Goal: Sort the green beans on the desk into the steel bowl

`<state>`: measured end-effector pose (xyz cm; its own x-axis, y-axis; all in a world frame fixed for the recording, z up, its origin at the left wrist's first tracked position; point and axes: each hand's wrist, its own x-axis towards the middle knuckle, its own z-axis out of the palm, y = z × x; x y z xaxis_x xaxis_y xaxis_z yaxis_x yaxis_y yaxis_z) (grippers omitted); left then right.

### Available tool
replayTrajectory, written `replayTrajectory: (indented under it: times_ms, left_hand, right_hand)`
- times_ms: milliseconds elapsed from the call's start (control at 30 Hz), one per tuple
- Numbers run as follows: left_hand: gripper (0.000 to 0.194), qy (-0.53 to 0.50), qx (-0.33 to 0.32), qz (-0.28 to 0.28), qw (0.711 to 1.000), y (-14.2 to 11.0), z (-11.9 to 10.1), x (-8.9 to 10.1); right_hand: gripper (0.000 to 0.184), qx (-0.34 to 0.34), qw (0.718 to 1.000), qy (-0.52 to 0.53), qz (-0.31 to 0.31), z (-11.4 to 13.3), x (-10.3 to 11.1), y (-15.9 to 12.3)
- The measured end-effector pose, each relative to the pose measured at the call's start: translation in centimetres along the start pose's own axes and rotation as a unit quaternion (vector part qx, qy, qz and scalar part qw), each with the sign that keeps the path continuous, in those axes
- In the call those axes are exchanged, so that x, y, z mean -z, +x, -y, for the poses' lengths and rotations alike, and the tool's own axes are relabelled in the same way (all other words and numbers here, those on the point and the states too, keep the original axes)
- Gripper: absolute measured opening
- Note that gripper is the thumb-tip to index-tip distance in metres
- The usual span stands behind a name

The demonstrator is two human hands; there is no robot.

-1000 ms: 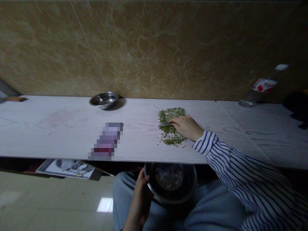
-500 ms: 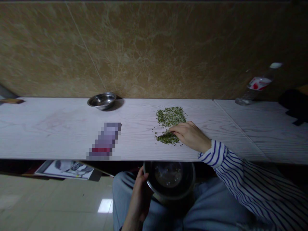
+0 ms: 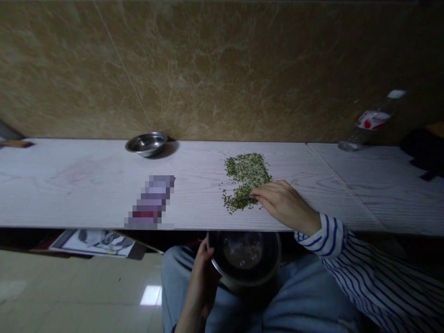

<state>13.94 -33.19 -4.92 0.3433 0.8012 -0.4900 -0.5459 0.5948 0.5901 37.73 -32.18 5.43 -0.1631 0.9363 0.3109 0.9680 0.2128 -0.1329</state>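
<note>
Small green mung beans lie scattered on the white wood-grain tabletop, with a denser patch at the front. My right hand is over that front patch, fingers pinched on a thin metallic utensil. Its far end lies among the beans, so its exact kind cannot be made out. Below the table edge, my left hand grips the left rim of a deep metal bowl resting on my lap. Some shiny spots and a few specks show on the bowl's bottom.
A shallow steel bowl stands at the wall, left of the beans. A pixelated flat object lies near the front edge. To the right are a clear plastic bottle and a black item. An open drawer is under the table.
My right hand has drawn back slightly to the right and nearer to me with the utensil. The front patch of beans has spread a little. My left hand and the deep bowl stay put.
</note>
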Motion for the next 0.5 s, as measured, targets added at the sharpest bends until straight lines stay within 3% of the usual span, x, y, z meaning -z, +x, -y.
replayTrajectory:
  times_ms: [267, 400, 500]
  left_hand:
    - [0.039, -0.018, 0.008, -0.004, 1.000, -0.1, -0.3, 0.2]
    - [0.042, -0.012, 0.004, -0.012, 1.000, -0.2, -0.7, 0.3]
    - [0.041, -0.019, -0.002, -0.009, 1.000, -0.2, -1.0, 0.5]
  right_hand:
    - [0.027, -0.162, 0.979, 0.114, -0.036, 0.3, -0.5, -0.2]
    - [0.023, -0.183, 0.972, 0.142, -0.041, -0.2, -0.7, 2.8]
    - [0.021, -0.156, 0.974, 0.163, -0.032, -0.5, -1.1, 5.8]
